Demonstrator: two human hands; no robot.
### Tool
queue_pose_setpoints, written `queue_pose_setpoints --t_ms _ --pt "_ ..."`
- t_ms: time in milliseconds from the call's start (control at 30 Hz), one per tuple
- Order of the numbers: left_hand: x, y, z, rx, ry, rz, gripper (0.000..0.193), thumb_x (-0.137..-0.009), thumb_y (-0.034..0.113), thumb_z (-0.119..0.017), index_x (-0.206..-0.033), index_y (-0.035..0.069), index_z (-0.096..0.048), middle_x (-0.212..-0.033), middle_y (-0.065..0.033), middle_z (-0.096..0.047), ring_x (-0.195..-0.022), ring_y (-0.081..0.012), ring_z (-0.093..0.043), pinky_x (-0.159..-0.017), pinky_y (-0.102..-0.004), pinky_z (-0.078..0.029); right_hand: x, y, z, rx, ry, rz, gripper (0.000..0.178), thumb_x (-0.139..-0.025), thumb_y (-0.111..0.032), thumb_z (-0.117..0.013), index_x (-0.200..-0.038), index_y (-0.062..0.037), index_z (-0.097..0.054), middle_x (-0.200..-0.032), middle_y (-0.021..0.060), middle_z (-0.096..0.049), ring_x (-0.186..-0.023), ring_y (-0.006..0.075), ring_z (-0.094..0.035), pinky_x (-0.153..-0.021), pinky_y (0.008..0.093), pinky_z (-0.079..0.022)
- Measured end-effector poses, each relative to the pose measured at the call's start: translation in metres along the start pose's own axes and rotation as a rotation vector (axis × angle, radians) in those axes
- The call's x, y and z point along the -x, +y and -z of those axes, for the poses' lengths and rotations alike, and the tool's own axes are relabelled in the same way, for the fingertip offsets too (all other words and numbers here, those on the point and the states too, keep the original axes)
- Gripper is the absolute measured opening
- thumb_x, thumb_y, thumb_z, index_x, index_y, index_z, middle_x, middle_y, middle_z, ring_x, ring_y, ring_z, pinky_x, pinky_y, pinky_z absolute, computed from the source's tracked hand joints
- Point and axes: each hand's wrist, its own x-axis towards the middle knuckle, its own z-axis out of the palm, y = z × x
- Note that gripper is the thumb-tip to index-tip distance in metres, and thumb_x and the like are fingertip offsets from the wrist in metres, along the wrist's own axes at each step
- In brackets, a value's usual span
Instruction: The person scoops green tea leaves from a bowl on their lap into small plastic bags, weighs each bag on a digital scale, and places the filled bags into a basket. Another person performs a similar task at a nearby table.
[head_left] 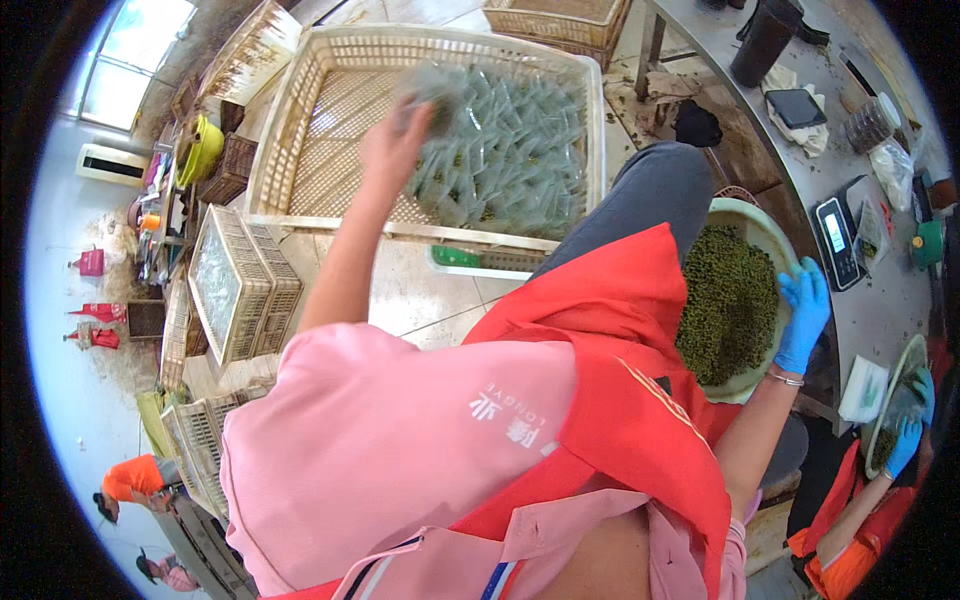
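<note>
My bare left hand [392, 150] reaches over a large cream plastic crate [308, 140]. Its fingers are closed on a small clear plastic packet [437, 90], which is blurred. Below and to the right of it, many similar clear packets [510, 150] with small green bits inside cover the crate's right part. My right hand [803, 315], in a blue glove, grips the right rim of a pale green basin [778, 240] at my lap. The basin holds a heap of small dark green grains [730, 300].
To the right, a metal table [800, 165] carries a digital scale [838, 243], a phone [797, 108], a jar and a dark cylinder [766, 42]. Stacked crates [245, 285] stand at left. A co-worker's blue-gloved hands [908, 440] work over another basin at lower right.
</note>
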Motion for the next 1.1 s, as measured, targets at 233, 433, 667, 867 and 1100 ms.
queue_pose_setpoints --t_ms 233,433,667,867,1100 --pt "0.048 -0.093 0.018 -0.745 -0.268 0.333 0.042 -0.089 0.036 -0.042 -0.105 0.004 -0.063 -0.093 -0.0171 -0.067 -0.085 -0.0346 -0.065 -0.073 -0.046 -0.049 0.006 0.082 -0.02 0.486 -0.305 -0.058 0.025 -0.085 -0.016 -0.06 -0.103 0.0022 -0.061 -0.086 0.0112 -0.065 -0.071 0.0199 -0.064 -0.064 0.0312 -0.049" --pt "0.049 -0.084 -0.042 -0.748 -0.762 0.168 0.035 -0.08 0.027 -0.048 -0.097 0.005 -0.068 -0.102 -0.0157 -0.066 -0.097 -0.0316 -0.063 -0.082 -0.0431 -0.048 0.042 0.123 -0.035 1.232 -0.441 -0.046 0.035 -0.073 -0.03 -0.07 -0.093 -0.0009 -0.064 -0.095 0.0193 -0.065 -0.087 0.0383 -0.061 -0.076 0.0455 -0.049" --pt "0.046 -0.083 -0.036 -0.686 -0.712 0.021 0.058 -0.072 0.059 -0.06 -0.1 0.009 -0.067 -0.096 -0.0131 -0.067 -0.091 -0.0297 -0.064 -0.077 -0.0402 -0.049 0.048 0.126 -0.035 0.916 -0.352 -0.123 0.025 -0.075 -0.017 -0.068 -0.091 -0.001 -0.057 -0.08 0.0165 -0.064 -0.074 0.0336 -0.064 -0.065 0.0412 -0.05" --pt "0.06 0.081 -0.058 -0.13 -0.31 -0.315 0.027 -0.084 0.032 -0.061 -0.099 0.01 -0.063 -0.086 -0.0086 -0.068 -0.076 -0.0258 -0.066 -0.065 -0.0345 -0.05 0.045 0.071 -0.007 -0.078 -0.092 -0.26 0.014 -0.079 0.001 -0.061 -0.093 -0.0042 -0.059 -0.072 0.0022 -0.061 -0.055 0.0135 -0.062 -0.052 0.0249 -0.048" --pt "0.101 0.247 -0.162 0.63 -0.713 -0.772 0.037 -0.079 0.022 -0.066 -0.114 0.015 -0.057 -0.096 -0.0101 -0.065 -0.074 -0.0232 -0.065 -0.065 -0.0356 -0.051 0.051 0.034 0.001 -0.465 -0.159 -0.223 0.015 -0.085 -0.012 -0.058 -0.099 -0.0063 -0.06 -0.083 0.0051 -0.064 -0.067 0.0139 -0.062 -0.061 0.0259 -0.049"
